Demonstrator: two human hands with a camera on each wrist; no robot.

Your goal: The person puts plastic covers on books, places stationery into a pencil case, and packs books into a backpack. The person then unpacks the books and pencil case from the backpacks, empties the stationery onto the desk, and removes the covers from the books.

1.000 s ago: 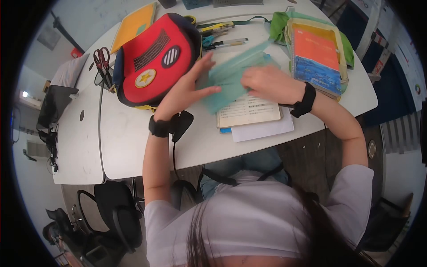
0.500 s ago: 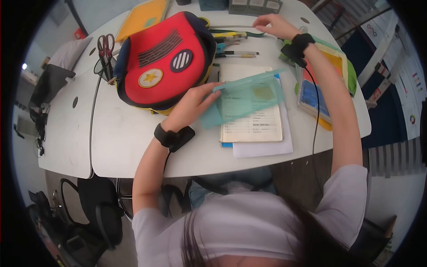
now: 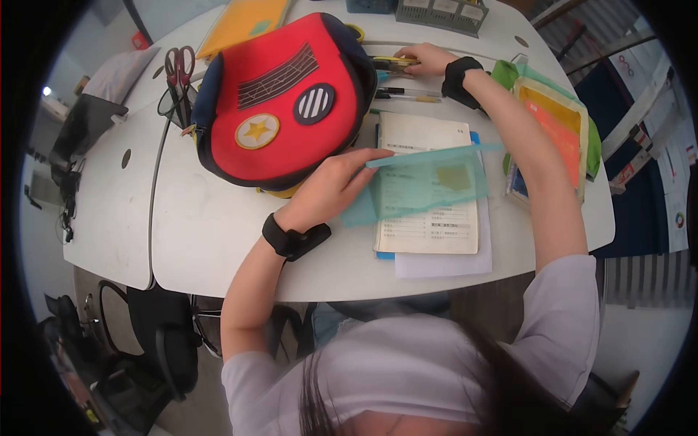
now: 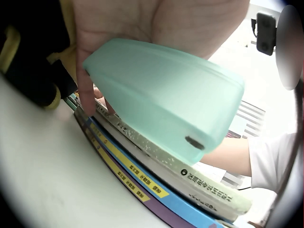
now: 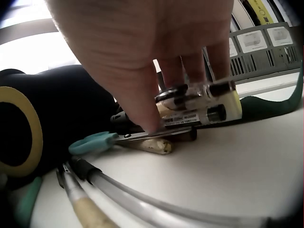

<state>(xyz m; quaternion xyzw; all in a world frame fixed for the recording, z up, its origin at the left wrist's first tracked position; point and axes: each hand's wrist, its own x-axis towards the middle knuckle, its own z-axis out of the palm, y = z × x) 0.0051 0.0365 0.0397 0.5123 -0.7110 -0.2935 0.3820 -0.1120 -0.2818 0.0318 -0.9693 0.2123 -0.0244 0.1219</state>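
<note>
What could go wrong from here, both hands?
The right hand grips bunched pens; the teal-handled tool lying against them may get dragged along. The left hand holds the teal case by one end, slanted over the book, so it might slip onto the page.

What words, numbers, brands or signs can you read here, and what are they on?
No word or number reads clearly.
Open book: print too small.
Book spines: characters, blurred.
Pen at right hand: label blurred.
Gray rack: cards unreadable.
Red bag: star badge, striped badge.
</note>
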